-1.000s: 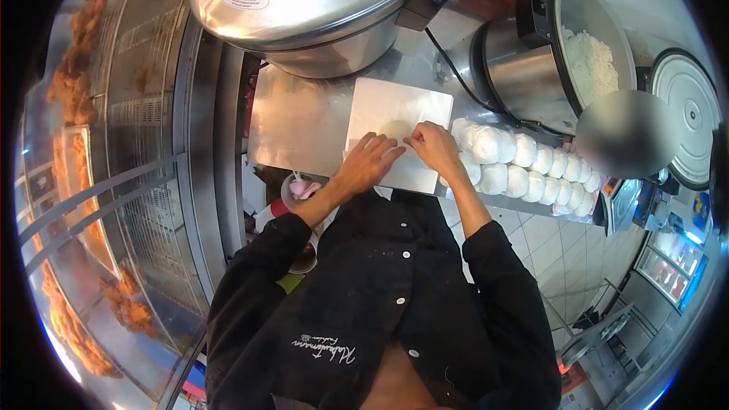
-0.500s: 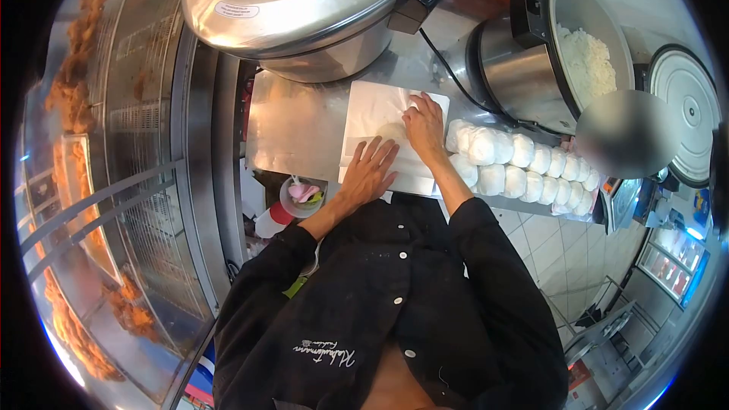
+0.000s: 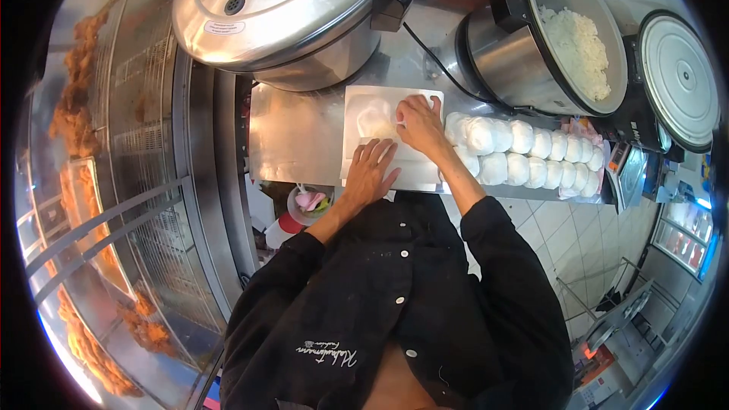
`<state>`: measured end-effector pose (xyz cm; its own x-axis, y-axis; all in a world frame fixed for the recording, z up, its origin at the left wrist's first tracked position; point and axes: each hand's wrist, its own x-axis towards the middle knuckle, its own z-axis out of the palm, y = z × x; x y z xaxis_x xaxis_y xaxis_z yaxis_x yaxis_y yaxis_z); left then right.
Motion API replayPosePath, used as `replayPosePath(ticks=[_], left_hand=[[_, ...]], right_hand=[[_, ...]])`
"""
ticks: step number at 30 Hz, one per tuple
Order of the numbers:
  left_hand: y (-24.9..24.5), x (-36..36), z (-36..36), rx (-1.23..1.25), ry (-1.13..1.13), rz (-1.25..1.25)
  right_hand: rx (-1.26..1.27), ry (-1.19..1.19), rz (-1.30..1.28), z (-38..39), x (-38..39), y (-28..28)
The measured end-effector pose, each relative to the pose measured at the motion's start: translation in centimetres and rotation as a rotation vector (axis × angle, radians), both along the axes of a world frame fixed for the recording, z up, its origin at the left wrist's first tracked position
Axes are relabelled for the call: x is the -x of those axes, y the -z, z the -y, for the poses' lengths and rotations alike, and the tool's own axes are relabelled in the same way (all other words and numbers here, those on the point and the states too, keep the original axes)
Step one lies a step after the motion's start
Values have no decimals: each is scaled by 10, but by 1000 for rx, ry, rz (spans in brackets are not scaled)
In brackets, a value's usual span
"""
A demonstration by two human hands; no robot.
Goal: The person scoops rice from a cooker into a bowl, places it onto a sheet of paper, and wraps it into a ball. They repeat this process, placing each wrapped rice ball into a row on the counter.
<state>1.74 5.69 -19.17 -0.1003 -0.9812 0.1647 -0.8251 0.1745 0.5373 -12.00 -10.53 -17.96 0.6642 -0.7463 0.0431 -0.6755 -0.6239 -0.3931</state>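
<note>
A stack of white wrapping paper lies on the steel counter in front of me. On it is a pale rounded lump that looks like rice, at least partly covered by a sheet; where the sheet ends is hard to make out. My left hand rests on the near part of the paper, fingers stretched forward and slightly apart, tips by the lump. To the right, my right hand has its fingers curled down, gripping the sheet near its far right corner. Its fingertips are partly hidden.
White wrapped bundles line the counter to the right. Behind them stands an open cooker of rice, its lid tilted beside it. A large closed cooker is at the back left. A glass cabinet with fried food flanks the left.
My right hand has curled its fingers in on the paper, and the lump now looks more covered. My left hand stays nearly in place. The camera view has shifted slightly.
</note>
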Motion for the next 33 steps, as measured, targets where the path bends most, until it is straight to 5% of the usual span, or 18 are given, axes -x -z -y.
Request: replayPosePath(ticks=[16,19,22,23,25,29,31,33], left_hand=[[22,-45,18,133,63,-23],[32,-51,24,102,-238,-156],[23,-52,58,347,-556,-719],[24,-60,62,345,-550,-719],[27,-90,65,-279,-311,-572],[84,-121,62,-162,-274,-596],[94,-126,57,15,-481,-578],[41,-108,52,189,-386,-346]], right_hand=[[150,13,239,-79,29,15],[188,22,228,-83,30,24],[186,39,216,-84,29,25],[187,46,217,-85,29,25],[178,53,227,-85,29,26],[202,58,222,-84,32,25],[205,73,241,-84,34,24],[218,74,250,-84,34,26]])
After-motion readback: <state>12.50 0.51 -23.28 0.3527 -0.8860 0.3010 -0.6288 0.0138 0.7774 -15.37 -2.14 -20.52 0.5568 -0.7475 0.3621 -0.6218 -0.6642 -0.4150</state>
